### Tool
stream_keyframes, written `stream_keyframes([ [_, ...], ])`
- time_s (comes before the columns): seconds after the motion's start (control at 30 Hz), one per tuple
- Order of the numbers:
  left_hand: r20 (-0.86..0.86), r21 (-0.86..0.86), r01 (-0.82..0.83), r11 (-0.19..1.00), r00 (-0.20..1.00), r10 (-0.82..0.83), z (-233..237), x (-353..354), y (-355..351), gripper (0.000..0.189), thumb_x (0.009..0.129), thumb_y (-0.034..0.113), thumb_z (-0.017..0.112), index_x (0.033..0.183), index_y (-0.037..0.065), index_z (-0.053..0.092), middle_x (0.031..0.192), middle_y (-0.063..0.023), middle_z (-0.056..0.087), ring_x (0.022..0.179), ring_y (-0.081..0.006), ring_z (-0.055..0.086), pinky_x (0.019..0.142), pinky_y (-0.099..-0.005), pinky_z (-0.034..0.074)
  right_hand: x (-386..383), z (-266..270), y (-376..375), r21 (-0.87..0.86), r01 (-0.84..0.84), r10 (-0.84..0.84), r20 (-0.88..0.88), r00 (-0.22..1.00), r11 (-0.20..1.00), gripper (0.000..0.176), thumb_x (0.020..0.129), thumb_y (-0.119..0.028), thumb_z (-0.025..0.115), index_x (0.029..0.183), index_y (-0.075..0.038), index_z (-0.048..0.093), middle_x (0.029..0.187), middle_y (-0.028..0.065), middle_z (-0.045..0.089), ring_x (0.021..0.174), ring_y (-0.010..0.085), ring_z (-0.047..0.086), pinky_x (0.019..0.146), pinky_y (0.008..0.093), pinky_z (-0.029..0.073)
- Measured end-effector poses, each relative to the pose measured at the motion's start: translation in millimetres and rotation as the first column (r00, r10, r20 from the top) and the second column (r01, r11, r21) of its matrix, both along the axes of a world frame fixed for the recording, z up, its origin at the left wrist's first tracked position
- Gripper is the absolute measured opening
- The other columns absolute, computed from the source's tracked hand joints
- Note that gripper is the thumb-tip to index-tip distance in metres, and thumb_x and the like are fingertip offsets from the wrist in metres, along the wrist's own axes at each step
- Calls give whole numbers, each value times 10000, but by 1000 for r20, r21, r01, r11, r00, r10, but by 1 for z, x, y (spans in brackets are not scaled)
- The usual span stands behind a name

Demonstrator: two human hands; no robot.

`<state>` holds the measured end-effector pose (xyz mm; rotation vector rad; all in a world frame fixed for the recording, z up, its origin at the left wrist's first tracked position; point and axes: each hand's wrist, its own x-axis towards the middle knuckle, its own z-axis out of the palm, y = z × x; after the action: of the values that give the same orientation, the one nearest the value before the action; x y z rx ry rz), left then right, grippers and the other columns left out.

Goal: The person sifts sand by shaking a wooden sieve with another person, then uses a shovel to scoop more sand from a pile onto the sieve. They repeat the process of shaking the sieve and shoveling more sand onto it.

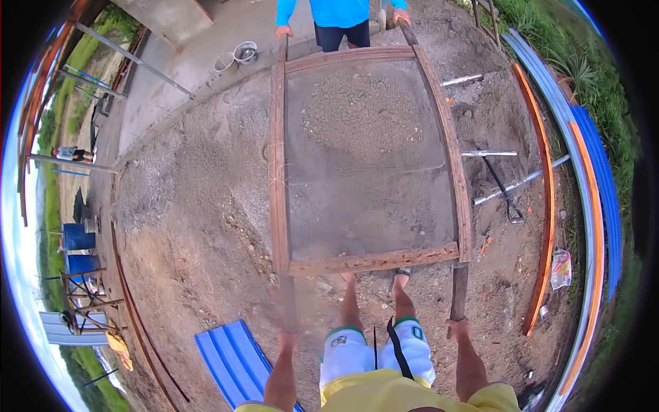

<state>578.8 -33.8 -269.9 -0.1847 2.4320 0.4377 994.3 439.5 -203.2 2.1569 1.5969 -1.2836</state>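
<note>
A wooden-framed sieve (371, 261) with a fine mesh stretches out in front of me, and a heap of gravelly sand (364, 113) lies on its far half. My left hand (288, 340) grips the near left handle, somewhat blurred. Around the near right handle, my right hand (458, 328) is wrapped. At the far end a person in a blue shirt (343, 12) holds the other two handles, one in each hand. The ground under the mesh shows only faintly.
A shovel (504, 189) and metal tubes lie right of the sieve, beside an orange beam (546, 192). Blue roofing sheet (237, 364) lies near my left. Two buckets (245, 53) stand by the concrete slab (171, 75). Blue drums (79, 237) are far left.
</note>
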Motion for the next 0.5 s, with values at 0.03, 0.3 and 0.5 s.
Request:
stream_keyframes([
  [0.03,4,15,-14,1000,1000,14,1,4,-5,239,660,126,730,849,7,643,701,-84,663,601,-145,632,571,-342,514,1,2,-5,19,-17,17,29,999,1000,448,600,-268,768,907,41,664,776,143,680,723,237,670,641,363,510],
  [0.3,-122,-47,47,998,991,-52,36,-178,176,435,647,334,671,807,-71,674,781,-221,686,825,-329,693,728,-419,520,-141,-6,137,300,-279,240,160,957,912,548,620,-405,698,882,76,674,866,291,659,892,391,666,737,445,525],
  [0.5,-174,-104,167,980,968,-183,109,-209,220,460,640,348,658,832,-70,674,812,-247,679,857,-329,692,746,-415,520,-191,68,162,305,-295,248,184,951,906,531,613,-406,695,856,66,686,879,303,647,909,397,657,778,442,523],
])
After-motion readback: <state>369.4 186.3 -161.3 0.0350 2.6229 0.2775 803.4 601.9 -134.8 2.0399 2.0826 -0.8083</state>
